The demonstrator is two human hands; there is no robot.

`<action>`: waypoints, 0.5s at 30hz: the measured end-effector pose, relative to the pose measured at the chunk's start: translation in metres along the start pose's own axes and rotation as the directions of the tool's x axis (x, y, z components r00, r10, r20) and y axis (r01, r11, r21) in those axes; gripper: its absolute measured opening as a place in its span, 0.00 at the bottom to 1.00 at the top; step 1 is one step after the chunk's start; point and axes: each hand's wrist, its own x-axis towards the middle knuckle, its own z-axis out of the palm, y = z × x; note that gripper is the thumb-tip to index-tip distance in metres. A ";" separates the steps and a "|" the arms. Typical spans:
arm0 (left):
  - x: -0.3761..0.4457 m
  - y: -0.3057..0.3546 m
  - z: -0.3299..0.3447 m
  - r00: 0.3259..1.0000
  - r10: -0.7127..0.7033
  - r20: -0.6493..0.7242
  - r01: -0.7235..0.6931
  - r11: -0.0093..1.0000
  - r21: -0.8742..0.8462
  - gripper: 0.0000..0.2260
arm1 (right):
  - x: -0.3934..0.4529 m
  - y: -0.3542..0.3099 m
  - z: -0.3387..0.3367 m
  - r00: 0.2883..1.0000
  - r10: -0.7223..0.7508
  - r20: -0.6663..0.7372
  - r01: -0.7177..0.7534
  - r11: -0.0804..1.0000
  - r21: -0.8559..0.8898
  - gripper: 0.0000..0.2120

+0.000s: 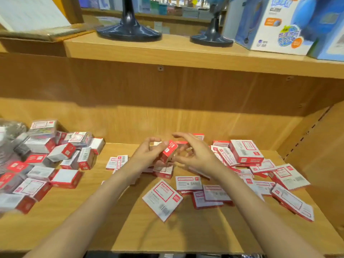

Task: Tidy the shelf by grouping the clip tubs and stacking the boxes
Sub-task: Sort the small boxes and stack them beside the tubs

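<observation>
Wooden shelf (pixel 115 216), strewn with red-and-white boxes: heaped at left (pixel 55 159), flat and scattered at right (pixel 247 151). Above mid-shelf, left hand (pixel 147 155) pinching one small box (pixel 169 151), lifted clear, long axis tilted steeply, top end leaning up and right. Right hand (pixel 193 153) just beside it, fingers spread and loosely bent, holding nothing. Globe stands (pixel 128 30) on the upper shelf.
</observation>
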 end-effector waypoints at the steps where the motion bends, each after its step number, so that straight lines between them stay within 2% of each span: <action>1: -0.007 0.000 -0.013 0.999 -0.007 -0.031 0.007 1.000 0.009 0.11 | 0.011 -0.009 0.012 0.999 -0.025 0.038 0.025 1.000 0.002 0.23; 4: -0.029 -0.007 -0.063 0.985 0.020 -0.172 -0.006 0.997 0.079 0.10 | 0.040 -0.033 0.051 0.987 -0.080 0.136 0.071 0.995 0.065 0.14; 6: -0.047 -0.018 -0.100 0.948 0.154 -0.279 -0.065 0.950 0.304 0.10 | 0.059 -0.045 0.079 0.989 -0.043 0.138 0.031 0.996 0.089 0.13; 7: -0.057 -0.025 -0.118 0.916 0.247 -0.316 -0.071 0.875 0.479 0.10 | 0.070 -0.052 0.092 0.991 0.000 0.137 -0.015 0.994 0.109 0.13; 9: -0.079 -0.041 -0.151 0.858 0.408 -0.313 -0.023 0.638 0.770 0.13 | 0.088 -0.071 0.116 0.981 0.088 0.171 -0.122 0.972 0.201 0.11; 11: -0.096 -0.059 -0.178 0.818 0.508 -0.268 0.035 0.421 0.907 0.15 | 0.101 -0.092 0.141 0.960 0.125 0.251 -0.212 0.910 0.357 0.10; 13: -0.109 -0.072 -0.198 0.801 0.520 -0.298 0.137 0.326 0.935 0.15 | 0.111 -0.110 0.167 0.932 0.138 0.335 -0.286 0.848 0.446 0.11; 15: -0.115 -0.082 -0.211 0.799 0.483 -0.359 0.224 0.314 0.923 0.16 | 0.117 -0.118 0.193 0.936 0.129 0.326 -0.247 0.904 0.350 0.16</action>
